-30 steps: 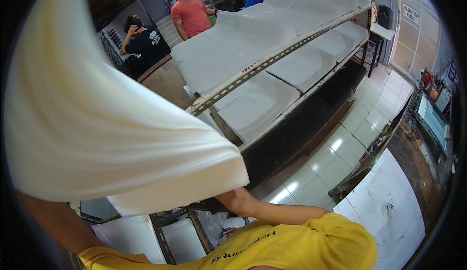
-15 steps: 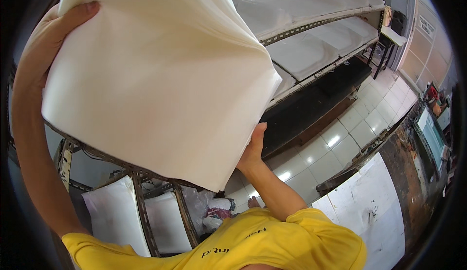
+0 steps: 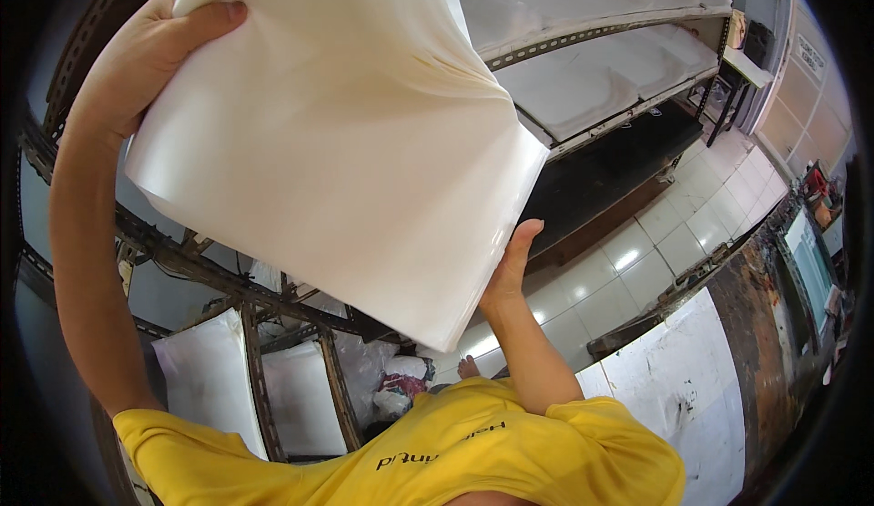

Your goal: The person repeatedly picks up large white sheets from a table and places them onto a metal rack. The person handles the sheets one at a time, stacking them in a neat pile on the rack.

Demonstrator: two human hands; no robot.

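A large stack of white sheets [image 3: 337,178], likely paper, is held up in front of me and fills the upper left and middle of the view. It bends, with creases near its upper right side. At its far left edge my left hand [image 3: 173,46] grips it, thumb on the face towards me and the fingers hidden behind. My right hand [image 3: 512,269] is at the lower right edge, thumb pointing up along the side and its fingers hidden behind the sheets. The stack's top is cut off by the picture's edge.
A metal rack [image 3: 601,28] with white sheets on its shelves stands at the back right, above a dark low shelf [image 3: 610,178]. More white sheets [image 3: 214,374] lie in slots at lower left, beside plastic bags [image 3: 369,383]. A stained worktable [image 3: 765,324] is on the right, over a tiled floor [image 3: 628,251].
The stack has shifted right and slightly upward in view, with both hands still on it. More of the metal frame below its lower edge shows now.
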